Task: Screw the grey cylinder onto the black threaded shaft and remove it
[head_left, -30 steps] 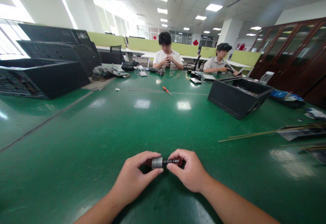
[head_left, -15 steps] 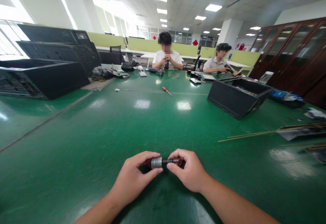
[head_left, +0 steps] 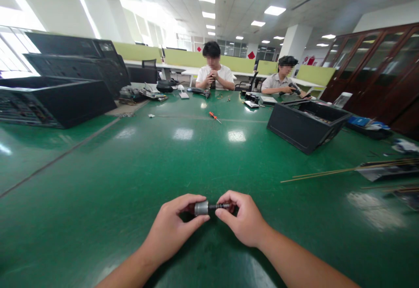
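Observation:
A small metal hole saw (head_left: 201, 208), with a grey cup on the left and a thin dark shaft (head_left: 212, 207) on the right, lies level between my hands just above the green table. My left hand (head_left: 176, 220) pinches the cup between thumb and fingers. On the other side, my right hand (head_left: 240, 218) grips the shaft's end, where a coiled spring (head_left: 222, 206) shows beside the fingertips. Those fingers partly hide the tip of the shaft.
An orange screwdriver (head_left: 214, 117) lies farther out on the green table (head_left: 157, 161). Black computer cases stand at left (head_left: 81, 104) and right (head_left: 301, 124). Thin yellowish rods (head_left: 327, 172) extend from the right. Two people (head_left: 214, 76) sit across, one holding a dark tool (head_left: 294, 89).

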